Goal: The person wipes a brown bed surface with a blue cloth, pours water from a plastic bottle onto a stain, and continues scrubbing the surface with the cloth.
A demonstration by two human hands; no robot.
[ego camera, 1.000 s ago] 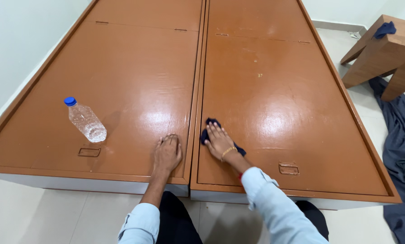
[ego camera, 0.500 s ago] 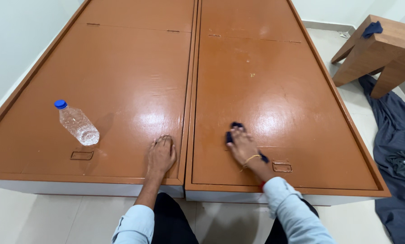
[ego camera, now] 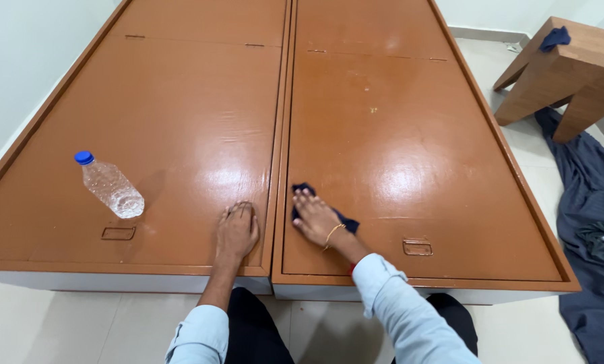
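Home bedroom; bare bed base; clothes on the floor.

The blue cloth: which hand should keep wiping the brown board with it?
The right hand, probably: it already presses flat on the blue cloth. The left hand rests bare on the other panel, beside the seam.

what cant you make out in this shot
Head view only:
- dark cloth: mostly hidden under the right hand; its size is unclear.
- left hand: its palm lies flat on the brown panel, so the underside is unseen.
- grey garment: cut off by the right edge.
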